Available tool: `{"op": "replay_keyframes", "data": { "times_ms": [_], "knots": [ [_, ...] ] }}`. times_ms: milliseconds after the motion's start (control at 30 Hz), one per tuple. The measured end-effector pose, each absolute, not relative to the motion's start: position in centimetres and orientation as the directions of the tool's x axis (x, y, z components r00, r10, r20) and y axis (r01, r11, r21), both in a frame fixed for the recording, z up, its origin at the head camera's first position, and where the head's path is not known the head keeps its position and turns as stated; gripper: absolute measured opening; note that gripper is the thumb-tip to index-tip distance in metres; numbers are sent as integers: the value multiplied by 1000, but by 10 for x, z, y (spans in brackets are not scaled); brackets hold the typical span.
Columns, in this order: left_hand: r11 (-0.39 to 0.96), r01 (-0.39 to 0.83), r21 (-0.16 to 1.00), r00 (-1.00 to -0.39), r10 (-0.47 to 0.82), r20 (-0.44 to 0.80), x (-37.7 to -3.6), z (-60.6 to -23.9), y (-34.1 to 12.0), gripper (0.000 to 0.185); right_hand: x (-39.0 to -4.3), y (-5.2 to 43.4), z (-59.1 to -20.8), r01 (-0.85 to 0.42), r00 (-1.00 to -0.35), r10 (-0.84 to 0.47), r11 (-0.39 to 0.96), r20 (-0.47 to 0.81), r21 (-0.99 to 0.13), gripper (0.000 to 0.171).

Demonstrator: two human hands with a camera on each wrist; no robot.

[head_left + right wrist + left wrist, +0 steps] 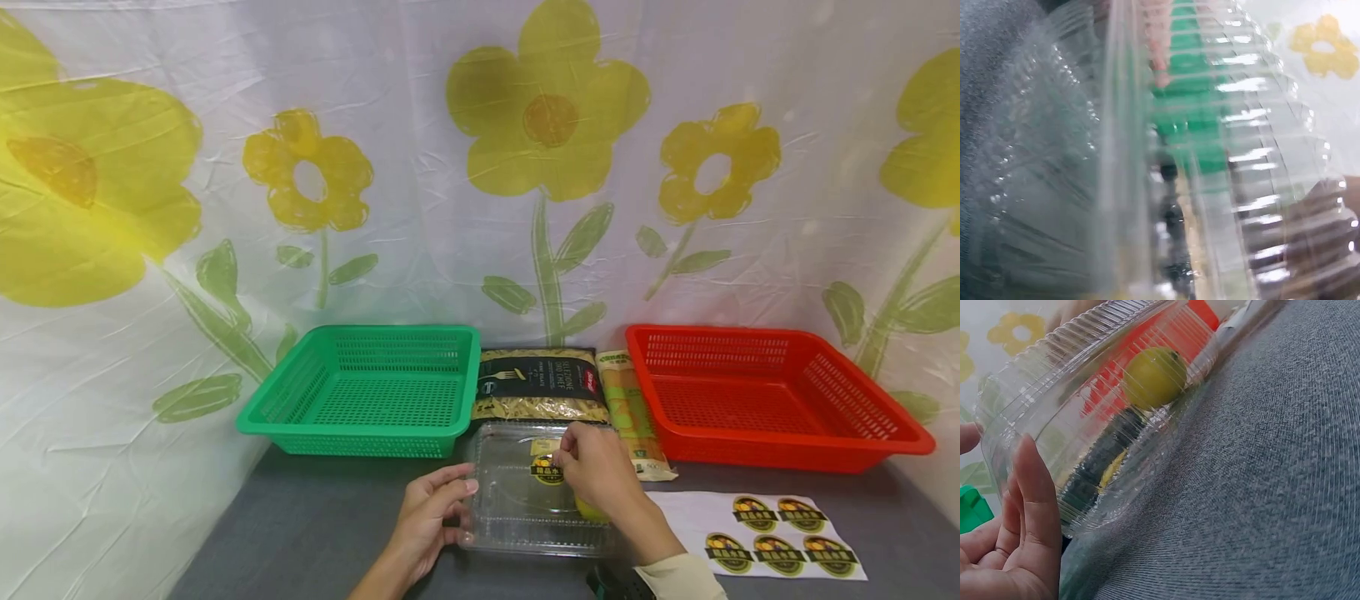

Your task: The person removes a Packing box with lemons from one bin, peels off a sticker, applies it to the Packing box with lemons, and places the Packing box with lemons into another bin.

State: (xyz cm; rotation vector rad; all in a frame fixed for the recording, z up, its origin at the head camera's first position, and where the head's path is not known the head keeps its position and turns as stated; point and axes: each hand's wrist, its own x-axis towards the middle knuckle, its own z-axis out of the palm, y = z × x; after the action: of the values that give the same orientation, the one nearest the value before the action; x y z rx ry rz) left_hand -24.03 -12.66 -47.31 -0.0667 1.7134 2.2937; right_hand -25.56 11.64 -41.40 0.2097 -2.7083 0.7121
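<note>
A clear plastic clamshell box [510,529] lies lid down on the table. My left hand [427,517] grips its left side, thumb at the lid's edge and fingers against the wall. Over the lid, my right hand [600,467] pinches the right edge of a round black-and-yellow sticker [546,472], its fingertips covering part of the print. Through the box wall in the left wrist view shows a round yellow-green fruit [1154,378]. The right wrist view is blurred, filled mostly by the ribbed box wall [1254,137].
A green basket [360,430] stands back left, a red basket [780,446] back right. Between them lie a dark pasta bag [540,379] and a yellow-green packet [630,408]. A white sheet [682,508] with several round stickers lies right of the box.
</note>
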Motion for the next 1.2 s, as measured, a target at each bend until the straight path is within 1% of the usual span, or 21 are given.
{"op": "replay_keyframes", "data": {
  "times_ms": [167,300,467,667,933,1067,1200],
  "knots": [
    [-247,-251,936,-960,187,-208,-241,-471,-127,56,-261,117,-410,-174,-951,-17,855,308,-489,23],
    [-240,-258,936,-958,188,-216,-239,-470,-128,57,-261,121,-408,-196,-952,-19,805,307,-559,21],
    [-232,-264,936,-955,198,-220,-238,-467,-129,58,-255,128,-405,-238,-936,4,727,351,-644,13],
    [-196,-261,945,-953,210,-219,-238,-464,-130,57,-246,141,-401,-247,-914,49,721,403,-647,8],
    [-133,-249,959,-954,205,-219,-239,-459,-129,58,-238,164,-393,-259,-899,72,710,433,-654,7],
    [-118,-246,962,-955,199,-220,-240,-458,-128,58,-237,178,-390,-235,-890,118,709,440,-665,9],
    [-115,-244,963,-956,196,-219,-239,-457,-127,58,-236,193,-387,-213,-858,183,723,480,-657,9]
  ]
}}
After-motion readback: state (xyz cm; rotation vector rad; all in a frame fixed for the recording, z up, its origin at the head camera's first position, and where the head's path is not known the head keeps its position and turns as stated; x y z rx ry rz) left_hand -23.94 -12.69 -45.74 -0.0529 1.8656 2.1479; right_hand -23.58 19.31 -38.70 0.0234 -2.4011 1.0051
